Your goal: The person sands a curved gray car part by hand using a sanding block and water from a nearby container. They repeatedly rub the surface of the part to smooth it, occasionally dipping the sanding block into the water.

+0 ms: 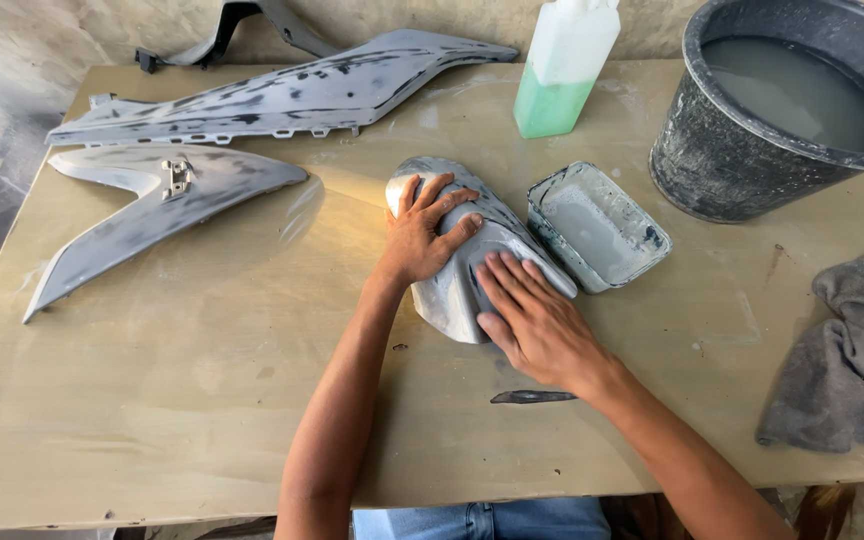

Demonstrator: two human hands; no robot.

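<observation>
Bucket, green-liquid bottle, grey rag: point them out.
Bucket [687, 165]: head view, on its dark outer wall.
Bottle [550, 105]: head view, on the green-filled lower part.
Grey rag [852, 360]: head view, on its crumpled middle.

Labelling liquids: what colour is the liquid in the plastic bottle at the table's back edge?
Pale green liquid, filling the lower part of the translucent white bottle. Head view.

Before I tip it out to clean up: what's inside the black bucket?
The black bucket holds cloudy grey water, filling it a good way up. The water is opaque, so anything lying at the bottom is hidden.
</observation>
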